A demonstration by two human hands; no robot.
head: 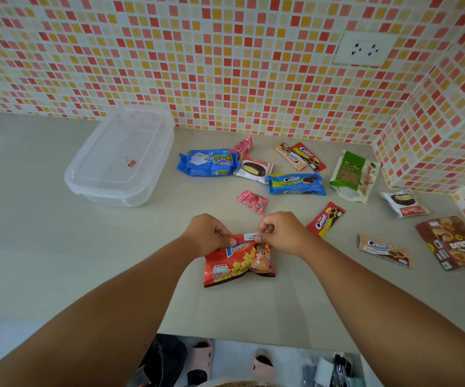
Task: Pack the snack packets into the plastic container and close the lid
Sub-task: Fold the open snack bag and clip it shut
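Inside lidded container, binder clip.

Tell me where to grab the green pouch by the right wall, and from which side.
Grip the green pouch across its middle, coming from above. It lies flat on the counter with bare counter on both long sides. The tiled wall crowds its far right corner, so avoid that side.

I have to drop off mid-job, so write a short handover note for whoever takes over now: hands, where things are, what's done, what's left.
Left hand and right hand both pinch the top edge of the red potato snack bag on the counter.
Plastic container sits back left, lid on, a small binder clip showing at it.
Done: no packets packed.
Left: open the container, load the bag and the other packets scattered at right, close the lid.
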